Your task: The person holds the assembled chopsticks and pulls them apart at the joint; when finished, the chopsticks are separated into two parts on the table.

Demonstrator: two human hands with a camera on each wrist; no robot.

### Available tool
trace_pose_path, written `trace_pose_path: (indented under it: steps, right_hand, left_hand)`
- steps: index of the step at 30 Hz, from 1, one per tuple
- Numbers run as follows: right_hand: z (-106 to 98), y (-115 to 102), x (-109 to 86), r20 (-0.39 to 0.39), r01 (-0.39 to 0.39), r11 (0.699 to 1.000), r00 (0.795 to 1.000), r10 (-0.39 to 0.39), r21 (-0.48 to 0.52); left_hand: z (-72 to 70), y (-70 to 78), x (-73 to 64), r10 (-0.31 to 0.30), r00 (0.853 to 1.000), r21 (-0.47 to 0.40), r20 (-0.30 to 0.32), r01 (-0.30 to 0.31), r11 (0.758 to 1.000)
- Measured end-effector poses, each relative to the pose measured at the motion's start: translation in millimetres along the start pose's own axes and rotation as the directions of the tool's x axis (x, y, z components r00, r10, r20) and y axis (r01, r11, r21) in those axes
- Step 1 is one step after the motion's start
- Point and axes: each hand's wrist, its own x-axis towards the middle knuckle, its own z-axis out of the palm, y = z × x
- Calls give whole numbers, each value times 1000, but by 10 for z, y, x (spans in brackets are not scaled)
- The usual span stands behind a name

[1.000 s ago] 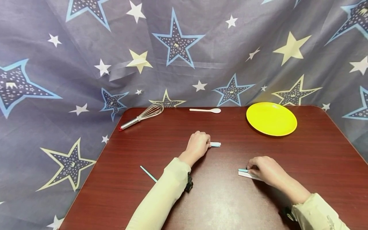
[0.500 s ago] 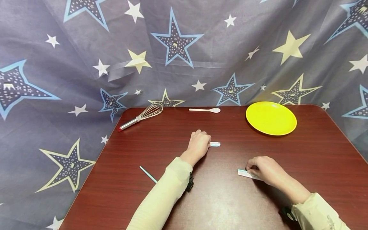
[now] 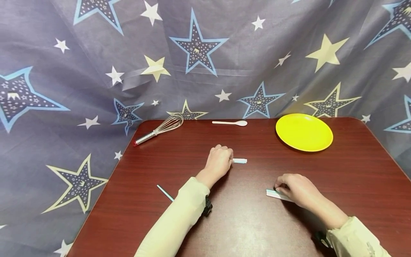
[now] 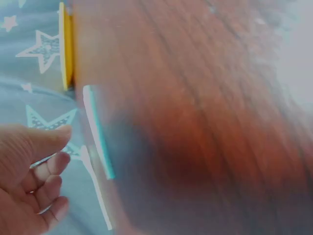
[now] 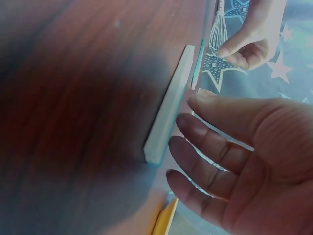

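Note:
On the table lies a small bundle of thin white and light-blue sticks (image 3: 240, 161), white with a teal side in the left wrist view. My left hand (image 3: 219, 160) is at its left end, fingers loosely curled; the left wrist view shows no stick between thumb and fingers. Nearer me, to the right, white and light-blue sticks (image 3: 274, 194) lie side by side, forming one bar in the right wrist view. My right hand (image 3: 297, 187) is beside and partly over them in the head view. Its fingers (image 5: 205, 164) are relaxed and bent, their tips near the bar.
A single light-blue stick (image 3: 165, 192) lies at the left, partly hidden by my left sleeve. Along the back edge are a whisk (image 3: 158, 129), a white spoon (image 3: 229, 123) and a yellow plate (image 3: 304, 132). A star-patterned cloth (image 3: 199, 89) hangs behind.
Under my right hand, the blue stick and the white one, apart at first, now lie together. My left hand has shifted slightly left from its bundle, which stays in place.

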Motion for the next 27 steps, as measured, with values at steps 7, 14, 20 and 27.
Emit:
trace_pose_path:
  steps: [7, 14, 20, 27]
  right_hand:
    - [-31, -85, 23, -72, 32, 999, 997, -34, -31]
    - [-52, -165, 48, -96, 49, 998, 994, -53, -42]
    - [-53, -195, 65, -105, 56, 998, 993, -59, -36]
    - [-56, -211, 76, -95, 43, 999, 994, -45, -21]
  left_hand:
    - [-228, -201, -207, 28, 999, -145, 44, -22, 989]
    - [-358, -469, -482, 44, 996, -265, 80, -22, 964]
    - [-439, -727, -713, 69, 983, -325, 171, -10, 946]
    - [-548, -1004, -989, 142, 959, -341, 246, -52, 938]
